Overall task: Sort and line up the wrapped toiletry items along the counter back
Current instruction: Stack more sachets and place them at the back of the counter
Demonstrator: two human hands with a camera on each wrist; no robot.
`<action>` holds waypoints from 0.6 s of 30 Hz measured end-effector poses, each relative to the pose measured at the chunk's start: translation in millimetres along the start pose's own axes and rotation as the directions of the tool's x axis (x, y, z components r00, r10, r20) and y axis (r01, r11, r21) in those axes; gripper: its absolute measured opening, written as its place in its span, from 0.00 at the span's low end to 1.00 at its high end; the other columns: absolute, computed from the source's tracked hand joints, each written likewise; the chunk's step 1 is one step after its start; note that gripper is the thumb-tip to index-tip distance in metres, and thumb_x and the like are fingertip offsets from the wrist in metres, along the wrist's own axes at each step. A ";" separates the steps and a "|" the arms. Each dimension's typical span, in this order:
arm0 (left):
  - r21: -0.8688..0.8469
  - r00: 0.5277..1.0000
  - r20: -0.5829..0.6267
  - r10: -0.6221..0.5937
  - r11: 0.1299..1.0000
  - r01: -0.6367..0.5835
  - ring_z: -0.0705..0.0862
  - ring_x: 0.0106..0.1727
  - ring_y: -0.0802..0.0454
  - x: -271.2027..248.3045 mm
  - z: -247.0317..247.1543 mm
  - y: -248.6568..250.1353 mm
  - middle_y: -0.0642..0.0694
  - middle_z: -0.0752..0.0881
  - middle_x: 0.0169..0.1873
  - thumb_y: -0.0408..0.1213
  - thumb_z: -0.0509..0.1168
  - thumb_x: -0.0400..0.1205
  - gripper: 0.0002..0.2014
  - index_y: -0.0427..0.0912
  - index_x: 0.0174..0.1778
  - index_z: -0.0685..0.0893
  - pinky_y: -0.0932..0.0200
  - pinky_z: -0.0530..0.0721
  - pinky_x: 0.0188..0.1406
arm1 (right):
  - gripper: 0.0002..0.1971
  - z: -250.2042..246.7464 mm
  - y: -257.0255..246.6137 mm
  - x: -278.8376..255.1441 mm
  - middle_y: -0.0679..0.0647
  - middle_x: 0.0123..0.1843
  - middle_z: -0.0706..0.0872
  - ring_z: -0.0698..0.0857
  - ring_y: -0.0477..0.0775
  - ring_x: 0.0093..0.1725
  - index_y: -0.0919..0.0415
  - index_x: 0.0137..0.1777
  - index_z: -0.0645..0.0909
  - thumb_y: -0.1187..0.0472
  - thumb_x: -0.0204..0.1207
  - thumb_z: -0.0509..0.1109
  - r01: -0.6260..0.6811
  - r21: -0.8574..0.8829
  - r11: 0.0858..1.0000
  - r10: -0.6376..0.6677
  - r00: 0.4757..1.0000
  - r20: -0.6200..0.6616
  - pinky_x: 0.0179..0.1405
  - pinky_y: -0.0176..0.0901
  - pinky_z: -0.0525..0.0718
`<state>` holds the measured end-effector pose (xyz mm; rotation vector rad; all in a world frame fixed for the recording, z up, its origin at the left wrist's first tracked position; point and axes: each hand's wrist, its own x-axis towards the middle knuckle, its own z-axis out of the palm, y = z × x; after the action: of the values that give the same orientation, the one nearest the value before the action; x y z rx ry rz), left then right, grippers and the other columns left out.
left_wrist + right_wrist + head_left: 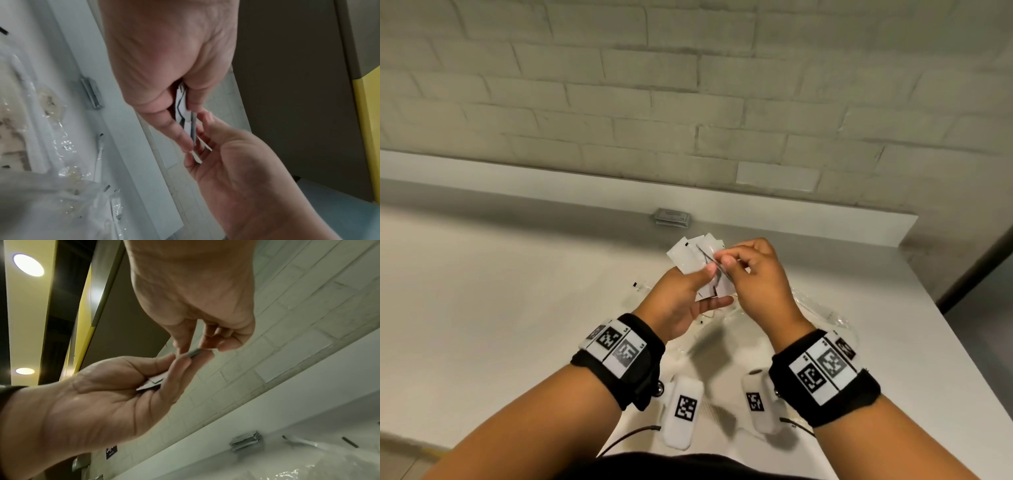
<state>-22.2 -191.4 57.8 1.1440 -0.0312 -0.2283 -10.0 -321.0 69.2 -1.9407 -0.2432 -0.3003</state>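
Observation:
My left hand (703,286) holds a fan of flat white sachets (690,257) upright above the counter, thumb on the front and fingers behind. My right hand (724,262) pinches the thin edge of one sachet (193,352) in that fan between thumb and forefinger. In the left wrist view the sachets (180,104) show edge-on between my left thumb and fingers. A small stack of grey-white sachets (673,217) lies at the counter back against the low ledge, also seen as the stack (246,441).
Several clear-wrapped items (816,310) lie loose on the white counter (500,274) under and to the right of my hands; one more wrapped item (638,287) lies to the left. A brick wall (688,85) rises behind the ledge. The counter ends at the right edge (941,308).

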 end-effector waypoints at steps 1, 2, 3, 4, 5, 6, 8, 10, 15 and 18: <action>-0.012 1.000 -0.002 -0.003 1.000 0.003 0.90 0.49 0.49 -0.1 -1.9 0.3 0.45 0.90 0.50 0.31 0.61 0.85 0.11 0.39 0.62 0.83 0.52 0.90 0.43 | 0.10 -0.6 1.8 -0.6 0.42 0.48 0.73 0.77 0.35 0.50 0.56 0.49 0.89 0.70 0.77 0.69 0.013 0.013 1.000 -0.013 1.000 0.000 0.48 0.15 0.72; -0.010 1.000 -0.005 -0.006 1.000 0.006 0.90 0.50 0.49 0.2 -3.2 0.5 0.45 0.90 0.51 0.31 0.62 0.84 0.12 0.40 0.62 0.83 0.54 0.90 0.42 | 0.12 -1.8 3.8 -0.4 0.42 0.49 0.74 0.77 0.35 0.50 0.55 0.50 0.89 0.72 0.76 0.69 0.021 0.013 1.000 -0.021 1.000 -0.008 0.48 0.15 0.73; -0.001 1.000 -0.013 -0.009 1.000 0.009 0.90 0.50 0.50 0.0 -4.0 0.5 0.45 0.90 0.51 0.31 0.63 0.84 0.12 0.41 0.62 0.83 0.55 0.90 0.42 | 0.13 -3.3 4.9 -0.5 0.43 0.49 0.74 0.78 0.36 0.49 0.53 0.52 0.88 0.71 0.75 0.71 0.026 -0.001 1.000 -0.026 0.999 -0.020 0.46 0.17 0.73; 0.012 1.000 -0.024 -0.010 1.000 0.010 0.90 0.50 0.52 0.5 -4.4 0.3 0.46 0.90 0.51 0.31 0.64 0.83 0.12 0.42 0.61 0.83 0.57 0.90 0.42 | 0.15 -4.8 6.1 0.3 0.43 0.49 0.75 0.78 0.37 0.47 0.50 0.54 0.86 0.69 0.73 0.73 0.017 -0.015 1.000 -0.018 0.999 -0.028 0.45 0.21 0.74; 0.023 0.999 -0.033 -0.009 1.000 0.010 0.90 0.49 0.52 0.7 -4.1 -0.2 0.46 0.90 0.51 0.31 0.65 0.83 0.12 0.43 0.61 0.84 0.59 0.89 0.41 | 0.17 -6.3 7.0 0.7 0.44 0.48 0.77 0.78 0.39 0.44 0.46 0.56 0.83 0.67 0.72 0.75 -0.014 -0.007 1.000 0.014 1.000 -0.024 0.44 0.24 0.75; 0.038 0.999 -0.039 -0.008 0.999 0.010 0.90 0.48 0.52 1.0 -3.4 -0.2 0.45 0.90 0.51 0.32 0.65 0.82 0.12 0.42 0.61 0.84 0.60 0.89 0.39 | 0.20 -7.2 6.5 1.3 0.44 0.47 0.77 0.77 0.41 0.41 0.44 0.58 0.79 0.66 0.72 0.76 -0.058 0.017 0.998 0.058 0.998 -0.003 0.43 0.29 0.76; 0.058 0.999 -0.050 -0.007 0.998 0.010 0.90 0.49 0.48 1.3 -1.9 -0.2 0.43 0.90 0.53 0.32 0.66 0.82 0.14 0.40 0.64 0.83 0.62 0.88 0.36 | 0.22 -10.7 6.0 3.0 0.46 0.41 0.78 0.77 0.45 0.38 0.44 0.62 0.77 0.66 0.72 0.76 -0.132 0.080 0.988 0.128 0.990 0.063 0.41 0.33 0.78; 0.059 0.998 -0.065 -0.001 0.998 0.004 0.90 0.48 0.49 2.2 -2.5 -0.6 0.42 0.90 0.53 0.32 0.66 0.81 0.15 0.39 0.65 0.82 0.61 0.88 0.36 | 0.20 -14.1 5.2 5.3 0.47 0.37 0.78 0.79 0.47 0.37 0.48 0.62 0.79 0.69 0.74 0.74 -0.168 0.131 0.977 0.158 0.984 0.088 0.41 0.37 0.79; 0.092 1.000 -0.021 0.009 0.996 -0.007 0.90 0.46 0.55 1.6 -1.2 0.1 0.50 0.92 0.47 0.31 0.66 0.81 0.11 0.46 0.58 0.85 0.60 0.88 0.39 | 0.10 -23.3 1.2 4.1 0.50 0.39 0.89 0.86 0.45 0.35 0.57 0.53 0.84 0.69 0.75 0.72 -0.241 0.274 0.931 0.195 0.963 0.185 0.35 0.35 0.82; 0.113 1.000 0.014 0.004 0.994 -0.006 0.91 0.45 0.56 -0.2 2.0 -0.3 0.52 0.92 0.43 0.30 0.63 0.83 0.10 0.47 0.56 0.84 0.59 0.89 0.40 | 0.04 -27.3 1.1 5.5 0.45 0.28 0.86 0.80 0.43 0.27 0.59 0.39 0.84 0.67 0.73 0.76 -0.235 0.243 0.941 0.183 0.958 0.219 0.31 0.36 0.78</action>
<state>-22.7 -193.3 58.4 1.2546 -0.0598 -0.2325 -7.1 -346.6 79.9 -1.7090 -0.1899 0.0627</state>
